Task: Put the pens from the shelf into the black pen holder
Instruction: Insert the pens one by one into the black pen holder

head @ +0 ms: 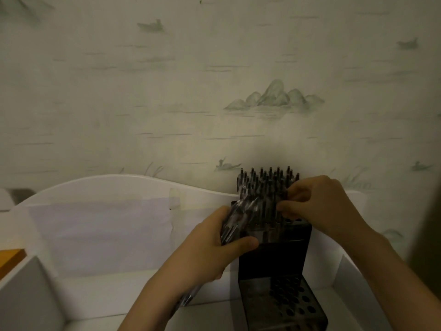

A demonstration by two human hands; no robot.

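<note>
A black stepped pen holder (274, 259) stands on the white shelf (119, 290), right of centre. Its upper back tier is packed with several upright pens (267, 182); the lower front tier shows several empty round holes (293, 299). My left hand (210, 249) is shut on a bundle of clear-barrelled pens (235, 222), tilted up toward the holder's top left corner, their other ends poking out below my wrist. My right hand (317, 206) reaches over the upper tier, fingers pinched among the standing pens; whether it grips one is hidden by blur.
The shelf has a curved white back panel (114, 187) with taped paper (100, 225) on it, and white side walls left and right. An orange-brown surface (9, 259) shows at the far left. Patterned wallpaper rises behind.
</note>
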